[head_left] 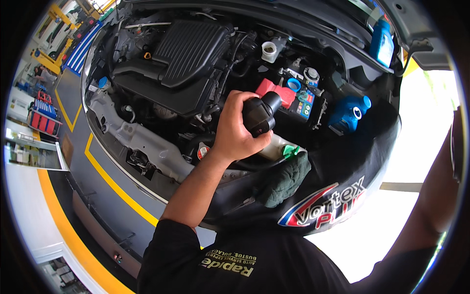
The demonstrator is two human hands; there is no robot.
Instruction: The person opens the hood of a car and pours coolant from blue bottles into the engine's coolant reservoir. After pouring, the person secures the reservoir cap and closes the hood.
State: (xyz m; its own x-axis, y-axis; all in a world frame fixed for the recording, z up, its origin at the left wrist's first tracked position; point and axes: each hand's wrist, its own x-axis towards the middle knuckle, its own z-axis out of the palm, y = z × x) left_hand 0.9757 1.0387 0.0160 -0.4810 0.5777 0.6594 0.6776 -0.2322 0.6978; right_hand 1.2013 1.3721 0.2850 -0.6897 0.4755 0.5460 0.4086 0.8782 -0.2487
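Fingers [234, 100] of the left hand [237, 130] curl tight round a black torch [262, 113], thumb along its lower side, the whole grip closed on the barrel. The torch sits high in the fist, its wider head poking out past the fingertips toward the far side of the engine bay [147, 98]. Just beyond that head lie a red terminal cover [274, 90] and the battery [303, 105], with a blue ring cap [293, 85] close behind them. Under the heel of the hand, a pale translucent reservoir [274, 146] with a green cap [291, 150] peeks out, and a dark green rag [286, 179] lies right beside it on the black fender cover [352, 161]. Further out past the battery, a blue bottle [348, 113] rests on its side on that cover; a second blue bottle [382, 43] stands up by the hood edge. Off the knuckle side, the big ribbed black air box [191, 51] fills the bay. The right arm [435, 196] reaches up along the far edge; its hand is out of sight, so its grip can't be told.
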